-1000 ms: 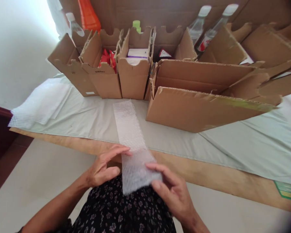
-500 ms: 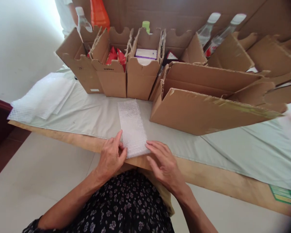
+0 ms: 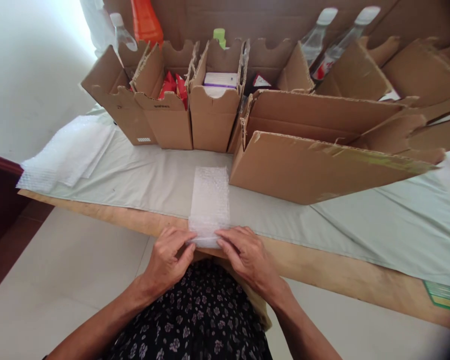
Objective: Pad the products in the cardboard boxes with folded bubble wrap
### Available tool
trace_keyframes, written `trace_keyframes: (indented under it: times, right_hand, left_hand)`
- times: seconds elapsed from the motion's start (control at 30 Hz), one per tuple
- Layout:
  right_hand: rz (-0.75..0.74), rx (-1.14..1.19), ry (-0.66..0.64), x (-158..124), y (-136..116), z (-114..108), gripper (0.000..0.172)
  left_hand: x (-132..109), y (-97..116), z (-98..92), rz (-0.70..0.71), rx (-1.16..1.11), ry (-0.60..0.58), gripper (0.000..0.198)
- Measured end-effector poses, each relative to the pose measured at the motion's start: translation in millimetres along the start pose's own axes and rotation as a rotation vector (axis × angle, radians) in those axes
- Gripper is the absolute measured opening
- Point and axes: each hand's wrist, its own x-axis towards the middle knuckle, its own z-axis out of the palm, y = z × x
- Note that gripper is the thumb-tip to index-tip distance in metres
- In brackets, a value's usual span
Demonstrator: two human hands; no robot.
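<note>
A narrow strip of bubble wrap [image 3: 210, 195] lies on the cloth at the table's front edge, its near end folded over. My left hand [image 3: 170, 252] pinches the left corner of that folded end between thumb and fingers. On the right corner, my right hand [image 3: 243, 252] grips the same fold the same way. The strip's far end rests flat, close to the left side of the long cardboard box [image 3: 285, 170]. Whether anything is inside the fold cannot be seen.
More bubble wrap sheets [image 3: 65, 150] lie at the left end of the table. A row of cardboard bins [image 3: 213, 120] stands behind, holding red packets [image 3: 172, 86] and purple-edged packs [image 3: 220, 80]. Clear bottles [image 3: 317, 37] and an orange bottle [image 3: 147, 22] rise at the back.
The bubble wrap has straightened and its near end is now folded over. My right hand has closed on the right corner, and my left hand has moved slightly lower.
</note>
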Motion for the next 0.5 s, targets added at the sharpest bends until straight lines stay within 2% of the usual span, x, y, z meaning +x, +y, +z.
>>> trace_keyframes:
  times: [0.1, 0.17, 0.23, 0.37, 0.5]
  right_hand:
    - [0.055, 0.032, 0.115, -1.6, 1.7, 0.2, 0.025]
    - [-0.003, -0.051, 0.249, -5.4, 1.3, -0.8, 0.024]
    - [-0.088, -0.171, 0.298, -9.6, 0.3, -1.7, 0.021]
    - [-0.197, -0.337, 0.162, -8.9, 2.1, 2.3, 0.022]
    - [-0.169, -0.26, 0.114, 1.0, 6.7, 7.6, 0.022]
  left_hand:
    - [2.8, -2.7, 4.9, -0.089, -0.012, 0.036, 0.014]
    - [6.0, -4.8, 7.4, -0.125, -0.02, 0.044, 0.014]
    - [9.1, -7.0, 9.2, -0.142, -0.027, 0.031, 0.013]
    - [11.7, -9.7, 10.0, -0.126, 0.045, 0.041, 0.018]
    - [6.6, -8.2, 5.2, -0.02, 0.121, 0.065, 0.027]
